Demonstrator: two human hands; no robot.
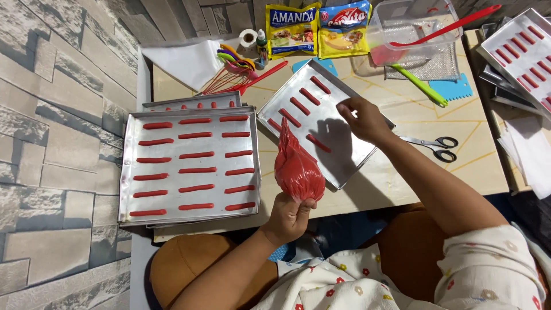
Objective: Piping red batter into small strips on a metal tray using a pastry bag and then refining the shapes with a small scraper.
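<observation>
My left hand grips the twisted top of a red-filled piping bag, whose tip points down onto a tilted metal baking tray. That tray carries several short red piped strips. My right hand rests on the tray's far right side, fingertips pressing its surface with nothing held. To the left lies a full baking tray with three columns of red strips, stacked on another tray.
Scissors lie right of my right hand. At the back are whisks and spatulas, two food packets, a clear container with a red spatula, and blue scrapers. More filled trays sit at the far right.
</observation>
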